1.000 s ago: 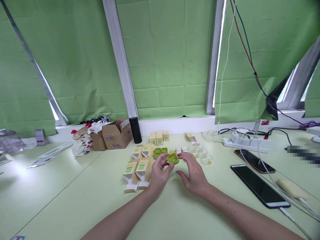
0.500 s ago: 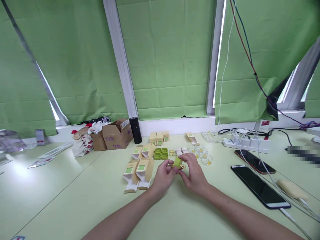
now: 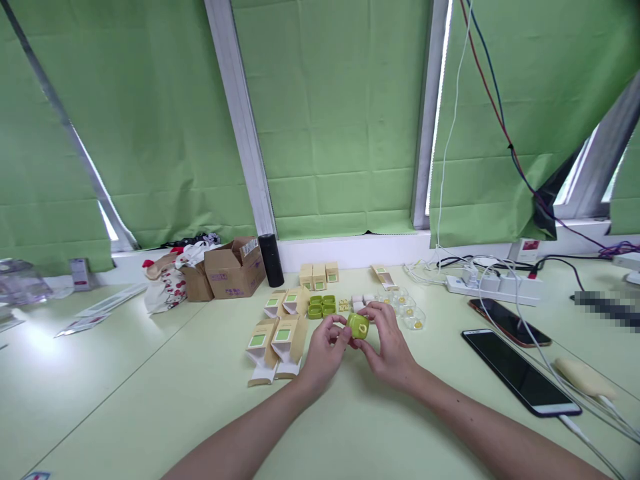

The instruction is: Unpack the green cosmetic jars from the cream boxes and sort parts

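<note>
A small green rounded cube-shaped case [image 3: 357, 325] is held just above the table between the fingertips of both hands. On its near face shows a small pale-yellow loop. My left hand [image 3: 325, 350] grips the case from the left, and my right hand [image 3: 391, 347] pinches it from the right. Behind them lie several green square cups [image 3: 322, 307], small yellow pieces [image 3: 343, 305], white blocks [image 3: 357, 301] partly hidden by my right hand, and clear plastic shells [image 3: 413, 318] with yellow spots.
Left of my hands lie several opened cardboard boxes [image 3: 290, 337] with green labels; closed boxes [image 3: 319, 276] stand behind. A black cylinder [image 3: 271, 260] and brown carton [image 3: 235, 268] are at the back. Two phones [image 3: 520, 372], cables and a power strip [image 3: 493, 288] occupy the right.
The green case has turned in my fingers, so the loop that stuck out at its right now faces me. Both hands have shifted their fingers slightly.
</note>
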{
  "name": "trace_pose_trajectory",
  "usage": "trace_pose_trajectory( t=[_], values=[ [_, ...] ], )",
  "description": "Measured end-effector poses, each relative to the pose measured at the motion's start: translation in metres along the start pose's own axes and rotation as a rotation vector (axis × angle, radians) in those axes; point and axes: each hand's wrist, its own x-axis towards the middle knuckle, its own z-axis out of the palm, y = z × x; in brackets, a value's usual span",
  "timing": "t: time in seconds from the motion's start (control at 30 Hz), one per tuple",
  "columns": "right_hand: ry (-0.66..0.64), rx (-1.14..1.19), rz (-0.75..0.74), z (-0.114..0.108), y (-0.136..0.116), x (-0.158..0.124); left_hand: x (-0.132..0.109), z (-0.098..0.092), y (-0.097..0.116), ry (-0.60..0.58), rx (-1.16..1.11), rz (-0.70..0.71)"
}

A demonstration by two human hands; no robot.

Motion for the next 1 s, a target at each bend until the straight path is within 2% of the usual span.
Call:
trace_pose_trajectory(
  t=[0.67, 0.87, 1.0],
  values=[
    [-0.050, 0.076, 0.025, -0.001, -0.001, -0.001, -0.005, 0.000, 0.007, 0.027, 0.051, 0.086],
    [-0.067, 0.232, 0.099, 0.006, 0.004, -0.001, -0.004, -0.003, 0.003, 0.020, 0.061, 0.099],
    [-0.082, 0.412, 0.212, 0.012, 0.003, 0.005, -0.001, -0.006, 0.001, 0.047, 0.079, 0.110]
  ],
)
